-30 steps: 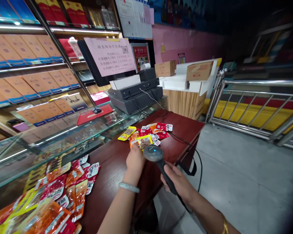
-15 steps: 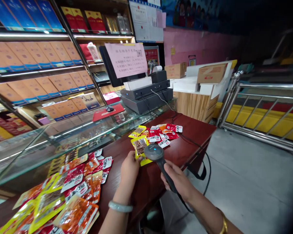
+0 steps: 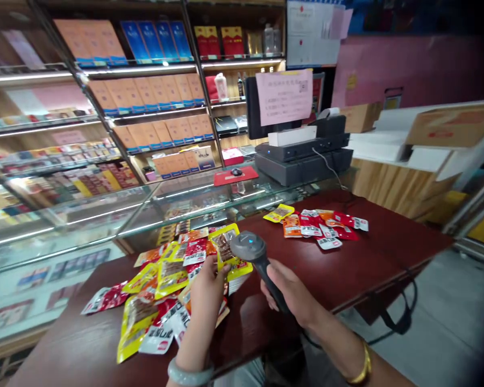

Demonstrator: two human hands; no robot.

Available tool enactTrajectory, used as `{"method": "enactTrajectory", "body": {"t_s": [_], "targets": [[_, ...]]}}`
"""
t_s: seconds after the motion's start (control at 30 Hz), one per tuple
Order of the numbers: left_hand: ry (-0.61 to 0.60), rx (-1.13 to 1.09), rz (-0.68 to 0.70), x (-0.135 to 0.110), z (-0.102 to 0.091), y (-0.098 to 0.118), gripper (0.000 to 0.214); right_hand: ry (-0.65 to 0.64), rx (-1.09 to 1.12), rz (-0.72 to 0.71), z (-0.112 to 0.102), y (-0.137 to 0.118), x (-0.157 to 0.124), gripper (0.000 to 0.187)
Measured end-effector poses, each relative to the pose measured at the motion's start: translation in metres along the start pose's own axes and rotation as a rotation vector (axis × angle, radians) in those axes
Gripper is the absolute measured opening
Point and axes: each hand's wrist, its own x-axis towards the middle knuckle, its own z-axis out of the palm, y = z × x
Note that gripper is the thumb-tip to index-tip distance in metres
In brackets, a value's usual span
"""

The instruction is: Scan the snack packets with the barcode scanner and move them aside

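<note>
In my left hand (image 3: 207,290) is a yellow snack packet (image 3: 225,242) with a clear window showing brown pieces, pinched at its lower edge. My right hand (image 3: 286,287) is wrapped round the handle of a dark grey barcode scanner (image 3: 249,246), which shows a small blue light. The scanner head overlaps the packet's right side; whether they touch I cannot tell. Below and left of my left hand lies a loose pile of yellow, red and orange snack packets (image 3: 171,277). Farther right on the table is a smaller group of similar packets (image 3: 311,228).
The dark red table (image 3: 282,301) adjoins a glass display counter (image 3: 141,207). Behind stand a monitor with a pink sign (image 3: 284,97), a black cash drawer (image 3: 302,167) and shelves of boxed goods (image 3: 145,94). A cable (image 3: 414,301) hangs off the table's right side.
My view has turned left, so the scene sits farther right. Both hands, with packet and scanner, have moved left from beside the smaller group to the large pile.
</note>
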Motion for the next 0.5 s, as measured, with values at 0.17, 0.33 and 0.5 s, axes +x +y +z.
{"method": "enactTrajectory", "body": {"t_s": [0.17, 0.33, 0.5], "targets": [[0.004, -0.101, -0.075, -0.006, -0.026, -0.031, 0.025, -0.119, -0.002, 0.026, 0.032, 0.017, 0.018, 0.051], [0.061, -0.112, -0.173, -0.007, -0.049, -0.064, 0.026, -0.176, -0.005, 0.083, 0.056, 0.033, 0.033, 0.052], [0.091, -0.032, -0.247, -0.007, -0.072, -0.098, 0.037, -0.190, -0.006, 0.123, 0.068, 0.042, 0.036, 0.058]]}}
